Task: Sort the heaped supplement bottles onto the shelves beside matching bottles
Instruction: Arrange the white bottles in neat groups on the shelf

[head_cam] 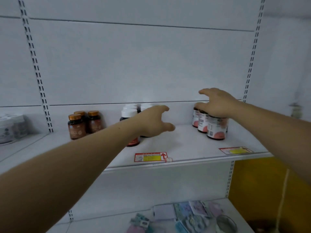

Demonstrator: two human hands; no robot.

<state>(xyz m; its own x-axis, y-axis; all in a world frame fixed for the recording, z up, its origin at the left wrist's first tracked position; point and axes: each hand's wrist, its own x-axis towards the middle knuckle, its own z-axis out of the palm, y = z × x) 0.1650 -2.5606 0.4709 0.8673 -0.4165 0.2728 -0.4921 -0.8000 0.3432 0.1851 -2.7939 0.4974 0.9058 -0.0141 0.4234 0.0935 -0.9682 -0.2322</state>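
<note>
My left hand hovers over the upper shelf with fingers spread, holding nothing. It is just in front of a group of dark bottles with white caps, and my forearm hides most of them. My right hand lies on the caps of three dark bottles with pink and white labels at the shelf's right. Its index finger is lifted straight and its thumb sticks out to the left. Three brown bottles with copper caps stand to the left.
Red and yellow price tags lie on the shelf's front lip. White tubs stand on the neighbouring shelf at the left. The lower shelf holds flat packets and a round tin. A yellow panel sits at the lower right.
</note>
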